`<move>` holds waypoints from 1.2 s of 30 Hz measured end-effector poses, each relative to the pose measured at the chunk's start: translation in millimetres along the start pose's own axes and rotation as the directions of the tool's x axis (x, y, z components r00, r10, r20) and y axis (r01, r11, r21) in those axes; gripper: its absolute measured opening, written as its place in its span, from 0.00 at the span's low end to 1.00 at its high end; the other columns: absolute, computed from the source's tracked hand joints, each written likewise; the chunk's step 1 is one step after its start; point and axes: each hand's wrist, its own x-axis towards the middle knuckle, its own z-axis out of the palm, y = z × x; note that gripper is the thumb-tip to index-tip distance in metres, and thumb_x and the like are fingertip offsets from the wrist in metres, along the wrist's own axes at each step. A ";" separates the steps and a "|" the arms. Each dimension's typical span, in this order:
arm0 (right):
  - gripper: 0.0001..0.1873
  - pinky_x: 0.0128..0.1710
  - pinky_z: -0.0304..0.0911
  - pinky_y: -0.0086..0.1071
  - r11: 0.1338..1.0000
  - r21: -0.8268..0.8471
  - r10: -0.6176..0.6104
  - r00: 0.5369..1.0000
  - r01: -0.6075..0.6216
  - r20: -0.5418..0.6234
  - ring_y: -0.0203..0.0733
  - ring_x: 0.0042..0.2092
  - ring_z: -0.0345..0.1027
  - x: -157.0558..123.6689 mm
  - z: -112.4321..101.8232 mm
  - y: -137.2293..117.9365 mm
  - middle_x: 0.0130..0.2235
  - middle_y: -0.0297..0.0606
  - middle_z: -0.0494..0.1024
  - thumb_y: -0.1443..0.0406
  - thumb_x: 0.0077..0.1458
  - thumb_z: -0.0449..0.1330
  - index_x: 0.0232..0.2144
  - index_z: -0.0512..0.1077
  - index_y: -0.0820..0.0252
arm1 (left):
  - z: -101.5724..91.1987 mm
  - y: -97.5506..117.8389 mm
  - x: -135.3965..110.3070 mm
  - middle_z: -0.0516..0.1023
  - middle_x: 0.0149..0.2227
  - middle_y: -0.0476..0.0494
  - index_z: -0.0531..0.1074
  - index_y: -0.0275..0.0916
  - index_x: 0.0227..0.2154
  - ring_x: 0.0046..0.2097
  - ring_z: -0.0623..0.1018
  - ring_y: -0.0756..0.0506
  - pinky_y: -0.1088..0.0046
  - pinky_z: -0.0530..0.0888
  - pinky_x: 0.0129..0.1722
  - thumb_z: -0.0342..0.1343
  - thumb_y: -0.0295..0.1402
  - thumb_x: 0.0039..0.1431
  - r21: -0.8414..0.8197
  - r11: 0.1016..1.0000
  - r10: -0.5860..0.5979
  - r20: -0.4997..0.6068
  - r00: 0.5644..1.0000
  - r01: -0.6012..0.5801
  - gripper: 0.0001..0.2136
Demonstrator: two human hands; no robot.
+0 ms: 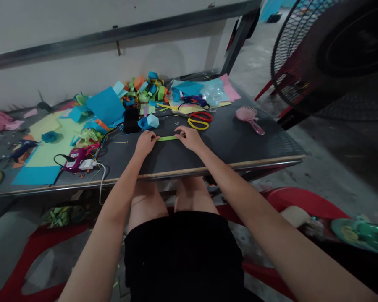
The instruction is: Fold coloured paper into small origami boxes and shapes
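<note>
A narrow green paper strip [166, 138] stretches level between my two hands, just above or on the dark table. My left hand [146, 142] pinches its left end. At the other end my right hand [188, 137] is closed on the strip with thumb and fingers. Right behind my hands lie scissors [199, 121] with one red and one yellow handle loop. A folded blue paper piece [148, 121] sits behind my left hand, beside a black phone-like slab [132, 121].
A heap of folded colored paper [145, 90] and blue sheets [106, 105] cover the back. A glue gun [195, 100] lies behind the scissors. On the left is a purple power strip [75, 159] with cables; on the right, a pink hairbrush [250, 118] and a large fan [334, 58].
</note>
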 end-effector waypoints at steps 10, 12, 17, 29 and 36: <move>0.09 0.50 0.65 0.43 0.996 -0.079 -0.042 0.998 0.038 -0.046 0.48 0.47 0.70 4.4 3.6 5.3 0.45 0.45 0.77 0.68 0.55 0.63 0.39 0.81 0.57 | -1.4 -0.1 -3.1 0.72 0.59 0.37 0.79 0.38 0.43 0.57 0.74 0.41 0.61 0.70 0.59 0.53 0.24 0.63 0.016 0.974 0.224 0.008 0.975 -0.224 0.11; 0.10 0.53 0.63 0.44 0.988 -0.136 -0.077 0.997 0.074 -0.014 0.49 0.49 0.69 1.5 1.8 0.4 0.46 0.46 0.77 0.70 0.57 0.60 0.39 0.81 0.58 | -1.5 3.4 -9.1 0.76 0.57 0.39 0.79 0.39 0.47 0.56 0.75 0.43 0.63 0.71 0.58 0.50 0.23 0.64 0.018 0.933 0.356 0.095 0.929 -0.360 0.15; 0.16 0.49 0.64 0.44 0.947 -0.272 -0.170 0.985 0.168 0.016 0.51 0.46 0.67 -5.1 -0.6 -11.5 0.39 0.47 0.79 0.71 0.61 0.52 0.39 0.81 0.61 | -0.4 10.3 -20.9 0.81 0.51 0.37 0.78 0.36 0.50 0.55 0.77 0.40 0.62 0.73 0.56 0.55 0.38 0.66 0.073 0.928 0.354 0.122 0.927 -0.364 0.16; 0.17 0.46 0.63 0.40 0.878 -0.378 -0.254 0.955 0.293 0.152 0.49 0.45 0.66 -9.3 -2.4 -24.8 0.41 0.46 0.80 0.71 0.62 0.53 0.41 0.82 0.60 | -7.9 27.3 -27.1 0.77 0.56 0.38 0.76 0.40 0.52 0.56 0.76 0.38 0.59 0.72 0.51 0.48 0.32 0.69 0.321 0.889 0.300 0.129 0.945 -0.326 0.15; 0.15 0.47 0.59 0.42 0.848 -0.401 -0.284 0.936 0.347 0.210 0.51 0.48 0.67 -10.2 -1.6 -30.9 0.42 0.46 0.80 0.63 0.63 0.58 0.47 0.79 0.62 | -2.3 46.7 -30.5 0.80 0.39 0.31 0.77 0.30 0.40 0.45 0.78 0.38 0.66 0.71 0.37 0.46 0.22 0.65 0.454 0.807 0.330 0.184 0.926 -0.378 0.12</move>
